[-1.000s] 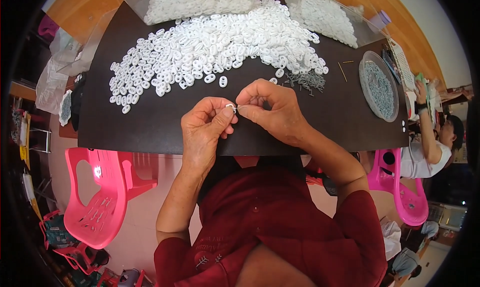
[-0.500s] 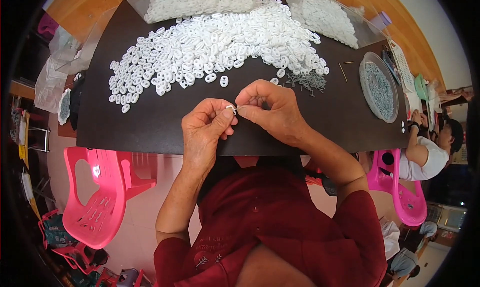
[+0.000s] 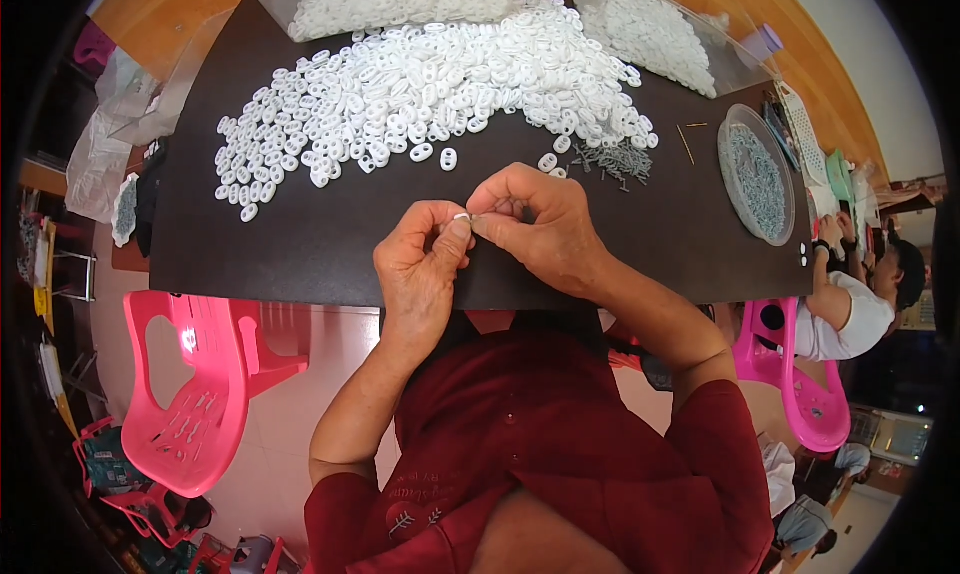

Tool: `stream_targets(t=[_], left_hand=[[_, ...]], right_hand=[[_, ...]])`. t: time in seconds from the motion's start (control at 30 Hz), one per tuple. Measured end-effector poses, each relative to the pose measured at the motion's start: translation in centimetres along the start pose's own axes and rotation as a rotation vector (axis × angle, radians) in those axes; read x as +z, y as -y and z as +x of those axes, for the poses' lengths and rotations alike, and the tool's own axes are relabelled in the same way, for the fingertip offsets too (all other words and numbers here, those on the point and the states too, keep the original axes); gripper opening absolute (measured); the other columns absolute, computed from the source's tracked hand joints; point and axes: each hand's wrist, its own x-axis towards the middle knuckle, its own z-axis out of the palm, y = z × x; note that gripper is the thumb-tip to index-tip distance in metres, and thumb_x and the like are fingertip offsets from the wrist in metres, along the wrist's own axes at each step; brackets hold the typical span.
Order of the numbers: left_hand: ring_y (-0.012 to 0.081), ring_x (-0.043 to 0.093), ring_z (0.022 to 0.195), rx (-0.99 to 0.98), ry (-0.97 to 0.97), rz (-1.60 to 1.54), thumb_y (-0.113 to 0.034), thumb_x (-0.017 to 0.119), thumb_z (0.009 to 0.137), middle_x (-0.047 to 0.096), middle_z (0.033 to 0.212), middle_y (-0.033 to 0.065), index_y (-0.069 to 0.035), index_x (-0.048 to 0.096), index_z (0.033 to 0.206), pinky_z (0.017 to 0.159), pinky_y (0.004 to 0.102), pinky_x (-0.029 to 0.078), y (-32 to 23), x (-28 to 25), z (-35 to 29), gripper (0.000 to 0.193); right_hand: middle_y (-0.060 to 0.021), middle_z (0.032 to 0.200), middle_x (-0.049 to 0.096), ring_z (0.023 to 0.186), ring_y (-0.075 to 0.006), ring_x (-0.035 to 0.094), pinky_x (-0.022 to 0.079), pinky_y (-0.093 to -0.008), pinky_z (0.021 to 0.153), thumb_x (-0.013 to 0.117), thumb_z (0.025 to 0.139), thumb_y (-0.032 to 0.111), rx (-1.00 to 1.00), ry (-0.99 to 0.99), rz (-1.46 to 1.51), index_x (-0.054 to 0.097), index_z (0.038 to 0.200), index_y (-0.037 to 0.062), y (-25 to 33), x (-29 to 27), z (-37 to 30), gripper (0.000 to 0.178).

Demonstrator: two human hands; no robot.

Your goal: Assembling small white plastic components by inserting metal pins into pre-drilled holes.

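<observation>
Your left hand [image 3: 425, 264] has its thumb and forefinger clamped on a small white piece [image 3: 461, 217], most of it hidden by your thumb. Your right hand [image 3: 545, 229] comes in from the other side, thumb and forefinger at the edge of that piece; you cover the spot so well that I cannot tell whether those tips grip it, something tiny, or nothing. You hold the work above the near edge of the dark table [image 3: 680, 234], in front of your chest, probably because a part so small needs both hands and a close eye. Just beyond your hands spreads the heap of white pieces [image 3: 420, 84], loose and likely left so that one can be picked up easily. At its right end lies a patch of grey screws [image 3: 612, 162], as they look to be, on your right hand's side, which would make for a short reach. The round dish [image 3: 727, 174] farther right contains similar grey bits, its wall presumably stopping them from rolling about. Two clear bags, one at the back [image 3: 400, 4] and one to its right [image 3: 645, 34], hold more white pieces out of your way.
</observation>
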Motion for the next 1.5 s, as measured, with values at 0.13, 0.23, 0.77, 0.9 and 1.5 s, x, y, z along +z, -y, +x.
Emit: stream_targets(t=[0.13,0.23,0.77,0.9,1.5], left_hand=[[0.0053,0.051,0.062,-0.028,-0.029,-0.129,-0.01,0.061,0.091,0.061,0.076,0.0019,-0.001,0.063,0.092,0.053,0.0178,0.038,0.0,-0.1,-0.1,0.009],[0.0057,0.051,0.061,-0.029,-0.05,-0.182,-0.009,0.061,0.091,0.062,0.076,0.0027,-0.001,0.064,0.092,0.053,0.0181,0.039,0.1,-0.1,-0.1,0.009],[0.0065,0.053,0.061,0.043,-0.096,-0.166,-0.005,0.06,0.09,0.062,0.077,0.0037,0.002,0.064,0.094,0.052,0.0184,0.042,0.6,0.4,-0.4,0.008],[0.0032,0.05,0.062,0.063,-0.107,-0.129,-0.007,0.059,0.092,0.06,0.076,-0.0006,0.0,0.063,0.093,0.053,0.0171,0.041,0.8,0.5,-0.5,0.008],[0.0108,0.057,0.06,0.028,-0.185,-0.444,-0.008,0.059,0.092,0.065,0.079,0.0109,0.004,0.062,0.097,0.053,0.0221,0.047,0.6,-0.6,0.4,0.013]], right_hand=[[0.0026,0.078,0.062,0.068,-0.0021,0.051,0.043,-0.0188,0.061,0.069,0.081,0.003,-0.04,-0.036,-0.003,0.065,0.093,0.003,-0.4,0.5,-0.2,0.013],[0.0023,0.079,0.062,0.068,-0.0021,0.051,0.044,-0.0189,0.062,0.068,0.081,0.002,-0.1,-0.074,-0.015,0.065,0.094,0.0028,-0.4,0.6,-0.2,0.014],[-0.0029,0.076,0.06,0.069,-0.0092,0.057,0.045,-0.024,0.06,0.066,0.081,0.002,-0.212,-0.053,-0.127,0.064,0.087,0.0024,-1.9,0.9,0.0,0.007],[-0.004,0.074,0.057,0.067,-0.0131,0.055,0.043,-0.0271,0.059,0.067,0.079,0.004,-0.282,-0.046,-0.208,0.065,0.085,0.0035,-2.0,1.1,0.6,0.007],[-0.0131,0.075,0.055,0.074,-0.0312,0.053,0.042,-0.0412,0.063,0.073,0.072,0.018,-0.455,-0.196,-0.91,0.06,0.075,0.003,-2.5,2.2,6.1,0.02]])
